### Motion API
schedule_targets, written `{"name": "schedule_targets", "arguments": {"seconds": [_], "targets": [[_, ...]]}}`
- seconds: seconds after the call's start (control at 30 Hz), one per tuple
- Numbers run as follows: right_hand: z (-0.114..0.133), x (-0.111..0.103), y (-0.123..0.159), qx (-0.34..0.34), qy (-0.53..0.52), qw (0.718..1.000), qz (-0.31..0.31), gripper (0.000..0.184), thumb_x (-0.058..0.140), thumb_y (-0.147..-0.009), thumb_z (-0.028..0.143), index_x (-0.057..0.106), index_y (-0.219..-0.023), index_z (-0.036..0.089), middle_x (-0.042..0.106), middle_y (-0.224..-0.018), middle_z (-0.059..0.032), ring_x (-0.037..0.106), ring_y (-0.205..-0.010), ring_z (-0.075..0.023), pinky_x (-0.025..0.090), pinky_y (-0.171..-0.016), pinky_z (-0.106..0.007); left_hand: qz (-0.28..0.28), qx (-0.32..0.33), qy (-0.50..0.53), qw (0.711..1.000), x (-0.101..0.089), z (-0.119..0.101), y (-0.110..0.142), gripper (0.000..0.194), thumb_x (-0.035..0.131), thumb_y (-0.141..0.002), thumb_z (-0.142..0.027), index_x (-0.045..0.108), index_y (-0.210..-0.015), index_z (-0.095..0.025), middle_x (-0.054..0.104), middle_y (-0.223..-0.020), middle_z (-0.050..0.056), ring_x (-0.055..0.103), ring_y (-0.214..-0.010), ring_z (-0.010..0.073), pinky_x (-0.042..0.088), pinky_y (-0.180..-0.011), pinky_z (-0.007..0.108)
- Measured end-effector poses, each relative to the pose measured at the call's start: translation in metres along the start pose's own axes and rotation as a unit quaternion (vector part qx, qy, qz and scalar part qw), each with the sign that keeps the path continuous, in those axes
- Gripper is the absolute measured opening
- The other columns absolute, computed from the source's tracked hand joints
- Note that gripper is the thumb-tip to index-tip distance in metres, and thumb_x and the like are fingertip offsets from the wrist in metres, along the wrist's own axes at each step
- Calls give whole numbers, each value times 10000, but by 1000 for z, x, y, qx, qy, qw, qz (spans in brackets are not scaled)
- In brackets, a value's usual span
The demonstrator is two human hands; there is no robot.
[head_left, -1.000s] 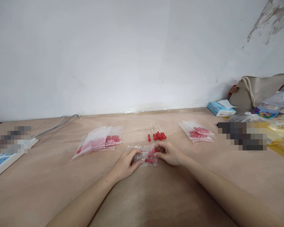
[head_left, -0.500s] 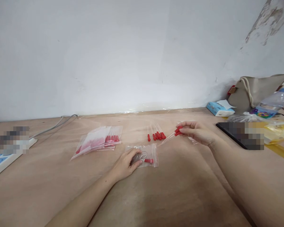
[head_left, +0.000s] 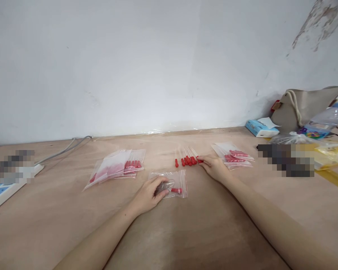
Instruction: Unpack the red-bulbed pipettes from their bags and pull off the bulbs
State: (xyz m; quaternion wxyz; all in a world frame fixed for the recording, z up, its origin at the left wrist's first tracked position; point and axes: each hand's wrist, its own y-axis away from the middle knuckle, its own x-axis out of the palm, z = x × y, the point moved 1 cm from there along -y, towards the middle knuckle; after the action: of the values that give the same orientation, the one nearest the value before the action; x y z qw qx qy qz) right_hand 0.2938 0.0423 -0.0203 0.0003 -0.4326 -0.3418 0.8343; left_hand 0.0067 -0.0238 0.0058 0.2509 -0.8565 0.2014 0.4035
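Observation:
My left hand (head_left: 149, 193) rests on a clear zip-lock bag (head_left: 183, 182), its thumb and fingers gripping the plastic against the table. Inside that bag shows a red-bulbed dropper (head_left: 176, 190), partly covered by the hand. Beyond the bag lies a row of several droppers (head_left: 188, 161), their thin clear tubes pointing away and red bulbs toward me. At the right end of this row, my right hand (head_left: 214, 167) pinches a dropper by its red bulb (head_left: 198, 159).
Filled bags of droppers lie in a pile on the left (head_left: 109, 167) and another pile on the right (head_left: 233, 155). A power strip (head_left: 5, 191) is at far left. A tissue pack (head_left: 260, 128), a beige bag (head_left: 307, 108) and a plastic bottle (head_left: 328, 118) stand back right.
My right hand has moved left and down with the droppers it pinched, to the end of the row. The right pile of bags is now uncovered. My left hand stays on its bag.

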Motion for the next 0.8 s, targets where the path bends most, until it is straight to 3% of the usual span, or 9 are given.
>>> {"name": "schedule_targets", "arguments": {"seconds": [0.2, 0.3, 0.4, 0.47, 0.6, 0.8], "targets": [[2, -7, -1, 11, -10, 998, 55, 308, 522, -776, 220, 588, -1077, 201, 624, -1072, -59, 577, -981, -198, 447, -881, -353, -1, 3, 4, 1000, 0, 0, 0, 256, 461, -840, -319, 501, -1078, -234, 579, -1035, 32, 549, -864, 152, 439, -748, 273], [4, -11, 0, 43, -24, 998, 28, 397, 620, -711, 311, 578, -1084, 182, 611, -1071, -79, 557, -990, -213, 434, -877, -361, -7, 12, -2, 1000, 0, 0, -1, 259, 470, -834, -309, 499, -1078, -228, 573, -1046, 40, 542, -895, 159, 435, -779, 286], [13, -14, 0, 78, -35, 996, -17, 309, 601, -725, 358, 619, -976, 178, 637, -889, -61, 575, -844, -186, 457, -762, -325, -16, 22, -12, 1000, -1, 1, -2, 257, 483, -825, -308, 505, -1063, -216, 569, -1034, 51, 533, -914, 169, 434, -783, 296], [25, -14, 1, 86, -46, 995, -10, 200, 569, -750, 350, 643, -836, 185, 617, -715, -27, 555, -686, -151, 446, -655, -286, -18, 20, -19, 999, -1, 1, -2, 253, 484, -824, -313, 507, -1055, -212, 571, -1018, 51, 534, -894, 169, 438, -767, 299], [54, -7, 4, 14, -86, 993, 85, 146, 575, -752, 319, 662, -720, 206, 580, -607, 2, 514, -625, -123, 406, -638, -260, -19, 15, -26, 999, 0, 1, -2, 254, 475, -829, -320, 503, -1056, -210, 568, -1019, 53, 535, -898, 171, 438, -776, 305], [83, 7, 5, -40, -60, 989, 129, 139, 600, -748, 352, 695, -785, 257, 590, -687, -6, 507, -721, -136, 347, -705, -280, -20, 31, -32, 999, 1, 1, -2, 259, 458, -829, -294, 501, -1069, -209, 571, -1026, 64, 531, -929, 185, 436, -814, 328]]}}
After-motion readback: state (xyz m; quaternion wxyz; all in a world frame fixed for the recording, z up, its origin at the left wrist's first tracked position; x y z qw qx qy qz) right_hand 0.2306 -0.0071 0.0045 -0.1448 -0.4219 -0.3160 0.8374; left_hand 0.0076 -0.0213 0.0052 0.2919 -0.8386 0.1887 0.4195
